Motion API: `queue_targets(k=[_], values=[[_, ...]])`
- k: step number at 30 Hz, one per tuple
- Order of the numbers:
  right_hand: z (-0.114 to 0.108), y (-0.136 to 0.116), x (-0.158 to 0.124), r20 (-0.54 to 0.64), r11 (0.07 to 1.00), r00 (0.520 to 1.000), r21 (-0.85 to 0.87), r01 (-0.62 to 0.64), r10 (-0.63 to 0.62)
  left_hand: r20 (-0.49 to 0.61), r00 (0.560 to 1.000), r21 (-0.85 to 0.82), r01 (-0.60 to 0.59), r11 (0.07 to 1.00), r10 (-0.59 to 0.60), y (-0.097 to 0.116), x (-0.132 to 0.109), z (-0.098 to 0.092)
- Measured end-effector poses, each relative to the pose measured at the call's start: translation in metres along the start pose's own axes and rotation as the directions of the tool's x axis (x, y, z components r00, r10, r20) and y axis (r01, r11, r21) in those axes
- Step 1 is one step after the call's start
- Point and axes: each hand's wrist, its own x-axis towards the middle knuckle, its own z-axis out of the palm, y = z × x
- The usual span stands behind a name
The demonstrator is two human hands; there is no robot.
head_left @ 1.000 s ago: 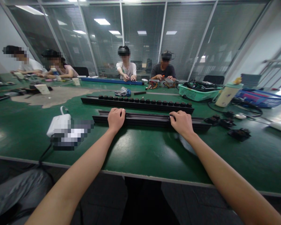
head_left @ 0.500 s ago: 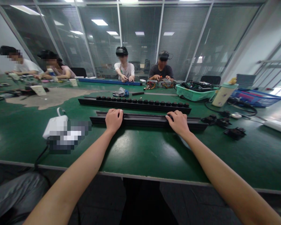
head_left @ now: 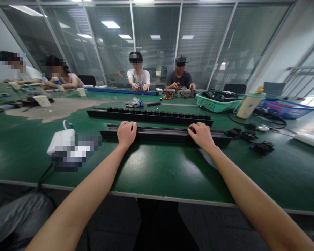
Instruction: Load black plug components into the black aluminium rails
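Note:
Lying across the table in front of me is a long black channel-shaped rail [head_left: 163,137]. My left hand [head_left: 126,135] is closed over its left part, thumb and fingers curled down into the channel. Toward the other end, my right hand [head_left: 202,135] is curled over the same rail, its thumb and forefinger close together at the channel; whether a small piece sits between them is hidden. Behind lies a second black rail [head_left: 151,118] with a row of several small black blocks [head_left: 169,113] set along it.
Loose black parts [head_left: 261,147] lie to the right. Farther back stand a green basket [head_left: 219,106] of cables, a cream bottle [head_left: 249,106] and a blue basket [head_left: 294,109]. A white adapter [head_left: 61,139] sits at left. Several people work across the table.
My right hand has slid slightly to the right along the rail. My left hand stays in the same place on it, and the rail has not visibly moved.

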Motion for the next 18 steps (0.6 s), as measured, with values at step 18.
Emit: queue_targets(k=[18], values=[[0.000, 0.024, 0.009, 0.108, 0.984, 0.992, 0.156, -0.088, 0.071, -0.008, 1.000, 0.019, -0.018, 1.000, 0.018, -0.002, 0.000, 0.003]])
